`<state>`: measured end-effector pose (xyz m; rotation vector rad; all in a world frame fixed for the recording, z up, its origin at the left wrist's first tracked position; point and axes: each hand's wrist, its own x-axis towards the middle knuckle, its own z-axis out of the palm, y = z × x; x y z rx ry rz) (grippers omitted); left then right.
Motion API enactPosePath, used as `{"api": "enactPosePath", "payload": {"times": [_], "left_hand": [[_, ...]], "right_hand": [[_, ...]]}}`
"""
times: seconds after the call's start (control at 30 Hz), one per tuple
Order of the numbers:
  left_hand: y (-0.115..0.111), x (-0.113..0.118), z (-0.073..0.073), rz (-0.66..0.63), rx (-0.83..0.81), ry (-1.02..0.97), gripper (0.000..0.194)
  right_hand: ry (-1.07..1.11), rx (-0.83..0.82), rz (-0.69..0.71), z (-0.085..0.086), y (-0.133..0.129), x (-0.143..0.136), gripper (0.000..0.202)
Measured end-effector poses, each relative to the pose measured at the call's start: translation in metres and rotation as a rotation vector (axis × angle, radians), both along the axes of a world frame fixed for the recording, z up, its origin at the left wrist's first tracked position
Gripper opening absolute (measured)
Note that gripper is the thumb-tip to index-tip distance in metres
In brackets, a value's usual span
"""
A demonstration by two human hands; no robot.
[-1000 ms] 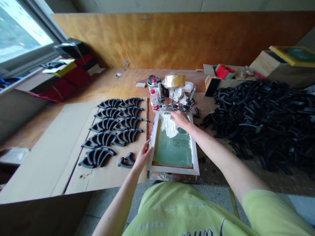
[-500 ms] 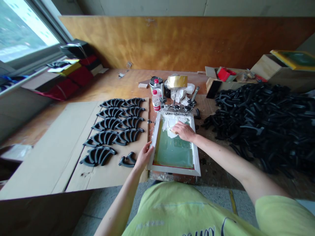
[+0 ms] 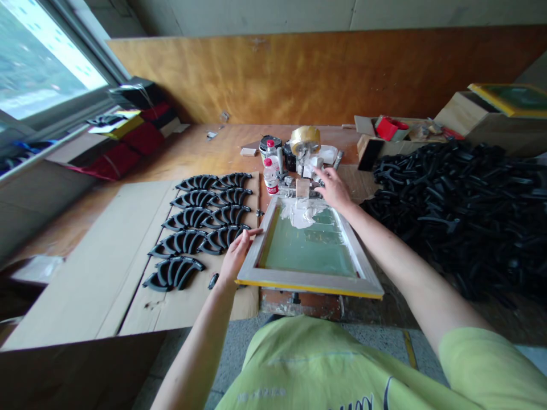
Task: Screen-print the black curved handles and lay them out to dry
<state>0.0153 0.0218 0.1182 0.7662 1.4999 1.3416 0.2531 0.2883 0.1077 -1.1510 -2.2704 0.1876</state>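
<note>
A screen-printing frame (image 3: 371,287) with a green mesh is tilted, its near edge raised off the bench. Thick white ink (image 3: 303,215) lies across the mesh's far end. At the frame's left side is my left hand (image 3: 237,250), fingers stretched out and one fingertip touching the rim. Just past the far end, my right hand (image 3: 335,189) hovers with its fingers spread and nothing in them. Beside it a small squeegee with a wooden handle (image 3: 303,188) stands at the metal clamp. Rows of black curved handles (image 3: 183,244) lie on cardboard to the left.
A big heap of black curved parts (image 3: 461,222) covers the right side. Behind the frame stand plastic bottles with red caps (image 3: 270,177), a roll of tape (image 3: 305,139) and a dark tub (image 3: 270,142). An open box (image 3: 393,145) sits at the back right.
The frame's near edge has risen. My right hand has moved from the mesh to beyond its far end and let go of the squeegee. My left hand has shifted slightly up and left.
</note>
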Motion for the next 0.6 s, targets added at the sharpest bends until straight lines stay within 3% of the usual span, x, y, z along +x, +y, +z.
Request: {"api": "enactPosePath", "payload": {"times": [0.07,0.13,0.2,0.27,0.33,0.4,0.5,0.6], "left_hand": [[0.018,0.003,0.022,0.058,0.166,-0.012,0.056],[0.041,0.007,0.042,0.055,0.289,-0.050,0.052],[0.061,0.010,0.055,0.027,0.323,-0.102,0.052],[0.074,0.015,0.056,0.067,0.331,-0.153,0.054],[0.075,0.025,0.043,0.141,0.317,-0.210,0.055],[0.063,0.040,0.019,0.110,0.169,-0.281,0.056],[0.033,0.069,-0.023,-0.097,-0.201,-0.397,0.056],[0.001,0.081,-0.055,-0.102,-0.333,-0.502,0.044]], "right_hand": [[0.080,-0.054,-0.208,-0.007,0.005,0.034,0.041],[0.084,-0.188,-0.346,-0.025,-0.003,0.061,0.028],[0.040,-0.312,-0.296,-0.050,-0.023,0.071,0.022],[-0.018,-0.343,-0.072,-0.074,-0.048,0.065,0.025],[-0.088,-0.309,0.125,-0.088,-0.072,0.049,0.031],[-0.140,-0.268,0.168,-0.089,-0.093,0.030,0.024],[-0.118,-0.193,0.132,-0.071,-0.130,0.006,0.013],[-0.117,-0.109,0.391,-0.056,-0.170,-0.007,0.018]]}}
